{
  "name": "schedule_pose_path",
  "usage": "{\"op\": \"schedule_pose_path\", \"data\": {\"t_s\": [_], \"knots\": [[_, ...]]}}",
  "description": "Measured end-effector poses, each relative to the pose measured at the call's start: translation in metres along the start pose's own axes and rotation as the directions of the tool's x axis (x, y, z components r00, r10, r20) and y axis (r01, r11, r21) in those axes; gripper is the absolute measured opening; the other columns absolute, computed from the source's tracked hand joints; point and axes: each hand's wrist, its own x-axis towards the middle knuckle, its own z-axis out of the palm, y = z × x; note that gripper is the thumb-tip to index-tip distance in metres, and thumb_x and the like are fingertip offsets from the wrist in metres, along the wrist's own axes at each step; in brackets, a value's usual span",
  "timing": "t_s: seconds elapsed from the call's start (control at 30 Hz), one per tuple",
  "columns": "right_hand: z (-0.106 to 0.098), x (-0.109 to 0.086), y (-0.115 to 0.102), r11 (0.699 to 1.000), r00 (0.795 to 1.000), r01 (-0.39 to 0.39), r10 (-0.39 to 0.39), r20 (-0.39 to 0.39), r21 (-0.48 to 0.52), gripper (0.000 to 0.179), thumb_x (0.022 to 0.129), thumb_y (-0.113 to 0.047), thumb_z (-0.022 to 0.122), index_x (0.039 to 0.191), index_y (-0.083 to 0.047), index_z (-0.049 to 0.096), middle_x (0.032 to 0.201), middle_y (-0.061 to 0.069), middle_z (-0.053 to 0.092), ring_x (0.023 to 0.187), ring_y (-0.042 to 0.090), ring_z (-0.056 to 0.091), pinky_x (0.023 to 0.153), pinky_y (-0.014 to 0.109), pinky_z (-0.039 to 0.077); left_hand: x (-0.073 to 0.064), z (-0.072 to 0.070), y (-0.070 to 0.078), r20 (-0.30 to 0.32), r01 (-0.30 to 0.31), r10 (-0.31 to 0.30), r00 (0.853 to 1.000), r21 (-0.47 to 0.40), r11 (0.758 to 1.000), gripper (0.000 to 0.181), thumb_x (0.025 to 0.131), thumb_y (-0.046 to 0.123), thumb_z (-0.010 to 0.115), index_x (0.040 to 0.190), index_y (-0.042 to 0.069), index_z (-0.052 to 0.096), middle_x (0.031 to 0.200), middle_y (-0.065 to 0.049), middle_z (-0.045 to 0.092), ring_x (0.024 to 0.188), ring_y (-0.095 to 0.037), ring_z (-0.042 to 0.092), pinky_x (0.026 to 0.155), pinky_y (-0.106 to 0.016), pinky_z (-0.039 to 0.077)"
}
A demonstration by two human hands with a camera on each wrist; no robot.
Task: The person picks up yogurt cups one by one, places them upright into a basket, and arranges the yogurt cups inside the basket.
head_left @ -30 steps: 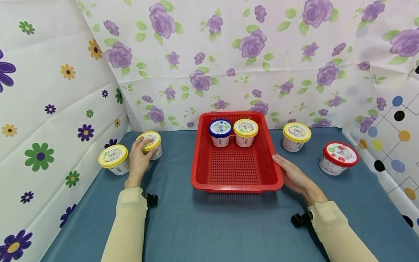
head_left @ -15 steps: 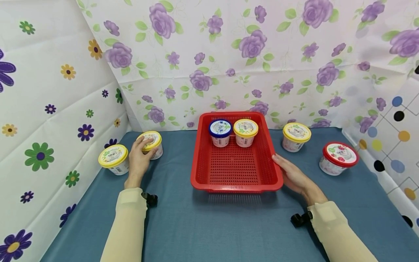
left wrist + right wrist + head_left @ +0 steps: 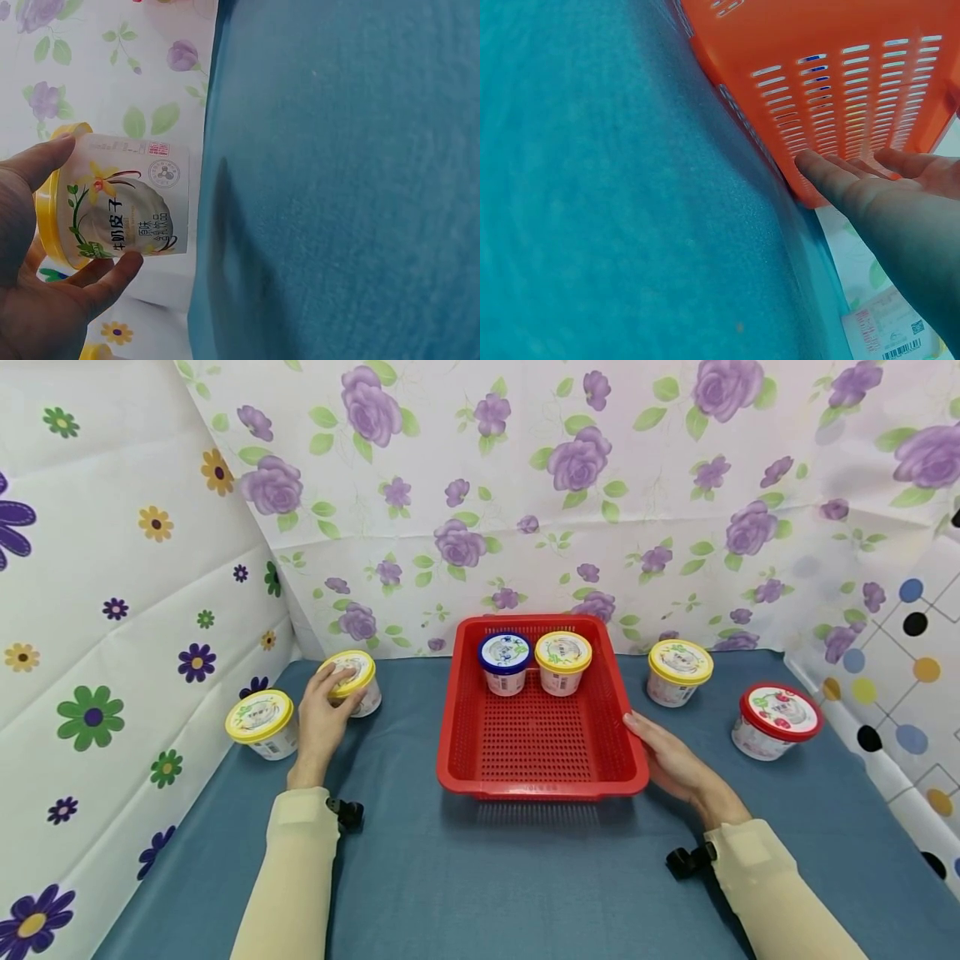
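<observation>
Three patterned sheets (image 3: 450, 468) around blue cloth (image 3: 480, 885) beneath red basket (image 3: 536, 735)

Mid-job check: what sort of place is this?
Probably a makeshift staged workspace: printed sheets form walls on three sides, a blue cloth covers the surface, and lidded tubs sit both inside and beside a red basket.

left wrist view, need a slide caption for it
A left hand grips a yellow-lidded cup, with blue cloth and a flowered backdrop behind.
</observation>
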Motion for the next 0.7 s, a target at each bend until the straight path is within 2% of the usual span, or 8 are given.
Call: {"op": "schedule_pose_path", "data": {"t_s": [0.3,0.7], "knots": [[0.000,0.000,0.000,1.000,1.000,-0.004,0.004,-0.004,0.002,0.059,0.115,-0.037,0.033,0.164,-0.007,0.019,0.144,0.021,0.050,0.112,0.017,0.064,0.094,0.035,0.058,0.001,0.001,0.008,-0.001,-0.030,0.030,1.000,-0.024,0.999,0.047,0.098,0.029,0.075,0.141,0.011,0.066,0.163,-0.011,0.040,0.150,-0.037,0.036,0.106,-0.052,0.049],[0.000,0.000,0.000,1.000,1.000,0.005,-0.005,0.007,0.002,0.059,0.115,-0.036,0.033,0.165,-0.007,0.018,0.144,0.022,0.049,0.113,0.016,0.064,0.095,0.035,0.057,0.000,0.001,0.026,0.019,-0.059,0.061,0.998,-0.100,0.993,0.046,0.098,0.026,0.076,0.140,0.011,0.066,0.162,-0.011,0.040,0.146,-0.036,0.041,0.105,-0.054,0.050]]}}
